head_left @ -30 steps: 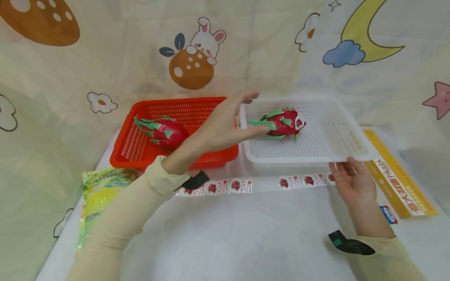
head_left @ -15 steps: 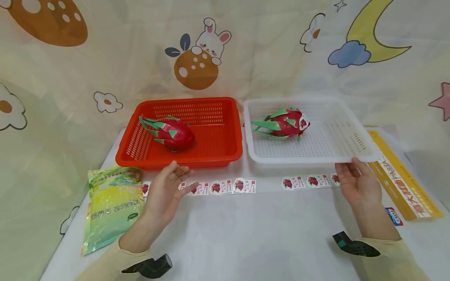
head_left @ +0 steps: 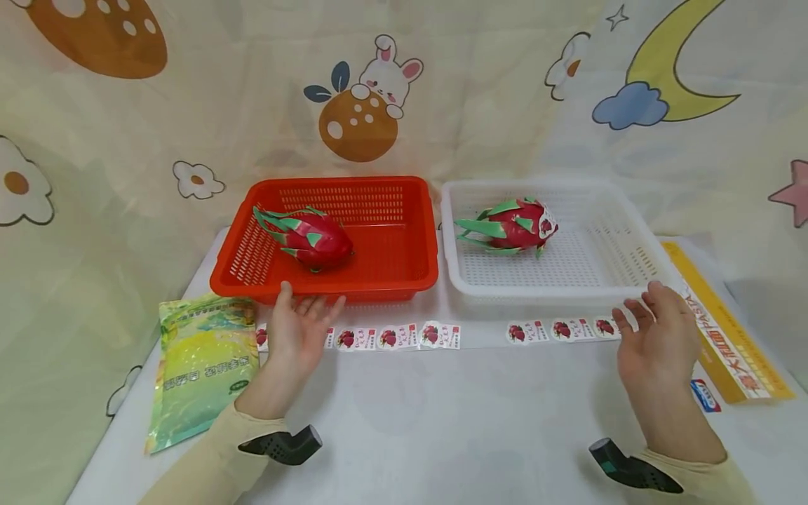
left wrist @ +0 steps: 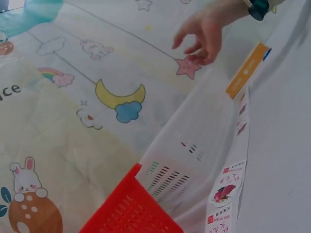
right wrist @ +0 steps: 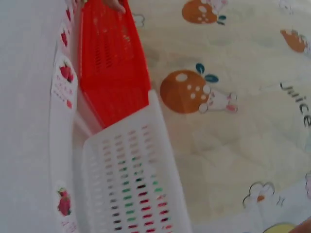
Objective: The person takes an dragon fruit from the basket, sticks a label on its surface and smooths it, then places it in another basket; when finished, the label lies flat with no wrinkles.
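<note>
A red plastic basket (head_left: 404,277) holds a dragon fruit (head_left: 318,242). Beside it, on the right, a white basket (head_left: 606,289) holds another dragon fruit (head_left: 511,228) with a white label on its right end. My left hand (head_left: 297,337) is palm up at the red basket's front rim, its fingertips at or just under the edge; whether they bear on it is unclear. Close to the white basket's front right corner is my right hand (head_left: 659,344), fingers loosely bent with nothing in them; contact with the rim cannot be made out.
Strips of dragon fruit stickers (head_left: 394,337) lie before the baskets on the white table (head_left: 454,428). A green-yellow bag (head_left: 205,372) lies left, a long yellow box (head_left: 735,330) right, with a small blue packet (head_left: 705,395) by it. A printed cloth (head_left: 480,91) hangs behind.
My left hand has moved from over the white basket's left side, left and down to the red basket's front rim. My right hand has shifted slightly at the white basket's corner.
</note>
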`<action>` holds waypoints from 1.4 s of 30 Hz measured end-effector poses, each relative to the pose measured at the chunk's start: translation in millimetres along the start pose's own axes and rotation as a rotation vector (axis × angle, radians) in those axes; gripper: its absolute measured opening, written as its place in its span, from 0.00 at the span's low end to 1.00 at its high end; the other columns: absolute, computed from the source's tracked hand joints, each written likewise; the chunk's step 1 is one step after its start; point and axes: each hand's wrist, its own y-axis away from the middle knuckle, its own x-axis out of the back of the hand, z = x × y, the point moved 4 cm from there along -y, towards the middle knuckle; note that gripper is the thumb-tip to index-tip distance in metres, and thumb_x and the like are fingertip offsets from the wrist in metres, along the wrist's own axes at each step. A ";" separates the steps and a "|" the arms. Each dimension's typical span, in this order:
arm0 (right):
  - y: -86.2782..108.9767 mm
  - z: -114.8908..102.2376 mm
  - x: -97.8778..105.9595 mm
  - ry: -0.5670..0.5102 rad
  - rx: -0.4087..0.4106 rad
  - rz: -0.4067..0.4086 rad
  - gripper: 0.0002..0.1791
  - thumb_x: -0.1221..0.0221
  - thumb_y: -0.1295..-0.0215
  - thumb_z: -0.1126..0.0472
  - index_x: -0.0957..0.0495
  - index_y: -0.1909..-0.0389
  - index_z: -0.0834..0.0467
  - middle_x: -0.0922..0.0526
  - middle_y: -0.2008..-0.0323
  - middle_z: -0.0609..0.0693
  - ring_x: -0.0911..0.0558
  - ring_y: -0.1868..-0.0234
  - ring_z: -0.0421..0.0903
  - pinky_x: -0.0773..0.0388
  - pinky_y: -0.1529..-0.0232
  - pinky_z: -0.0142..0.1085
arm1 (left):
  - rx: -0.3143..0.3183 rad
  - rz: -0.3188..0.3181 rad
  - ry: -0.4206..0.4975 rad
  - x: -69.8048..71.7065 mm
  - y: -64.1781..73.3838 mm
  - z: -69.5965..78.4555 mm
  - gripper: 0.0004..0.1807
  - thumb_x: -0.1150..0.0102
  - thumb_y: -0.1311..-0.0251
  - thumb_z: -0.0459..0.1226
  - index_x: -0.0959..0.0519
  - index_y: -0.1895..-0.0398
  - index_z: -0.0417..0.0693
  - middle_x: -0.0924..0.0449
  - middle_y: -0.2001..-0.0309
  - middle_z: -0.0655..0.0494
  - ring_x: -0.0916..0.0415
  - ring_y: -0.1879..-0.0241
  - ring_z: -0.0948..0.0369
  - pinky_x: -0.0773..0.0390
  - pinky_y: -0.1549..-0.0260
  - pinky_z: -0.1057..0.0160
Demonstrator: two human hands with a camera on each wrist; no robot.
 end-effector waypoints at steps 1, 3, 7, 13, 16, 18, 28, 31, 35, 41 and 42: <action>7.1 1.3 -12.8 0.010 0.032 -0.059 0.20 0.36 0.38 0.63 0.29 0.47 0.50 0.29 0.51 0.45 0.29 0.55 0.45 0.25 0.54 0.35 | -0.007 0.010 0.010 0.4 -1.5 0.6 0.33 0.61 0.28 0.54 0.56 0.25 0.66 0.51 0.26 0.54 0.50 0.26 0.55 0.35 0.33 0.50; 21.2 5.1 -41.1 0.061 0.109 -0.180 0.18 0.37 0.37 0.65 0.30 0.49 0.54 0.28 0.53 0.48 0.25 0.60 0.47 0.23 0.58 0.35 | -0.017 0.031 0.029 0.8 -4.6 1.5 0.33 0.61 0.28 0.54 0.56 0.24 0.65 0.53 0.25 0.53 0.51 0.26 0.55 0.35 0.33 0.49; 45.6 23.1 -101.7 0.248 0.237 -0.401 0.15 0.38 0.37 0.65 0.30 0.52 0.58 0.28 0.56 0.51 0.20 0.64 0.46 0.20 0.60 0.33 | -0.017 0.059 0.044 -0.4 -10.3 1.2 0.33 0.62 0.27 0.53 0.56 0.24 0.61 0.53 0.25 0.52 0.51 0.26 0.54 0.35 0.33 0.47; 60.2 67.5 -185.8 0.837 0.338 -0.719 0.18 0.39 0.35 0.55 0.29 0.47 0.53 0.24 0.51 0.47 0.21 0.54 0.41 0.22 0.54 0.30 | -0.013 0.076 0.043 -2.4 -16.0 -0.6 0.33 0.64 0.27 0.53 0.58 0.23 0.59 0.51 0.25 0.52 0.47 0.28 0.55 0.35 0.33 0.47; 59.4 91.9 -221.6 1.177 0.409 -0.908 0.27 0.38 0.37 0.48 0.31 0.40 0.52 0.25 0.43 0.46 0.24 0.45 0.43 0.23 0.45 0.37 | -0.012 0.079 0.042 -3.1 -18.4 -2.1 0.34 0.65 0.27 0.53 0.58 0.23 0.57 0.50 0.25 0.51 0.46 0.28 0.54 0.34 0.34 0.46; 57.3 108.3 -242.8 1.362 0.459 -1.042 0.32 0.38 0.39 0.45 0.33 0.36 0.52 0.28 0.38 0.48 0.26 0.40 0.46 0.24 0.41 0.44 | -0.011 0.075 0.038 -4.1 -19.9 -3.2 0.34 0.65 0.27 0.53 0.58 0.23 0.56 0.51 0.25 0.51 0.47 0.27 0.54 0.34 0.35 0.46; 28.0 186.6 -304.7 1.970 0.328 -1.462 0.47 0.36 0.44 0.39 0.44 0.27 0.49 0.34 0.30 0.50 0.34 0.32 0.49 0.29 0.36 0.50 | -0.019 0.077 0.030 -7.5 -23.1 -7.9 0.34 0.65 0.27 0.55 0.55 0.24 0.55 0.47 0.26 0.49 0.42 0.30 0.52 0.31 0.38 0.44; 22.0 204.1 -308.0 2.135 0.152 -1.418 0.51 0.38 0.45 0.35 0.49 0.24 0.46 0.41 0.26 0.47 0.41 0.29 0.49 0.35 0.32 0.52 | -0.022 0.079 0.026 -7.0 -22.1 -7.8 0.34 0.64 0.27 0.55 0.55 0.24 0.56 0.46 0.26 0.49 0.41 0.30 0.52 0.30 0.38 0.44; 21.0 226.3 -309.7 2.184 -0.067 -1.375 0.53 0.38 0.46 0.33 0.54 0.23 0.43 0.45 0.26 0.46 0.45 0.28 0.49 0.36 0.31 0.51 | -0.032 0.080 0.020 -4.2 -20.3 -6.3 0.34 0.64 0.27 0.55 0.56 0.24 0.57 0.45 0.27 0.49 0.41 0.31 0.52 0.29 0.38 0.45; 24.1 259.5 -311.2 2.106 -0.242 -1.359 0.54 0.37 0.46 0.36 0.55 0.23 0.43 0.45 0.28 0.48 0.43 0.30 0.51 0.31 0.35 0.51 | -0.032 0.088 0.048 -0.4 -16.9 -7.5 0.34 0.62 0.27 0.54 0.56 0.24 0.57 0.45 0.27 0.50 0.41 0.30 0.51 0.29 0.39 0.45; 24.4 264.5 -310.8 2.093 -0.255 -1.355 0.54 0.37 0.46 0.36 0.55 0.24 0.43 0.45 0.28 0.48 0.43 0.30 0.51 0.31 0.35 0.51 | -0.030 0.090 0.051 0.0 -16.6 -8.5 0.34 0.62 0.27 0.54 0.56 0.24 0.56 0.45 0.27 0.50 0.41 0.30 0.51 0.29 0.39 0.45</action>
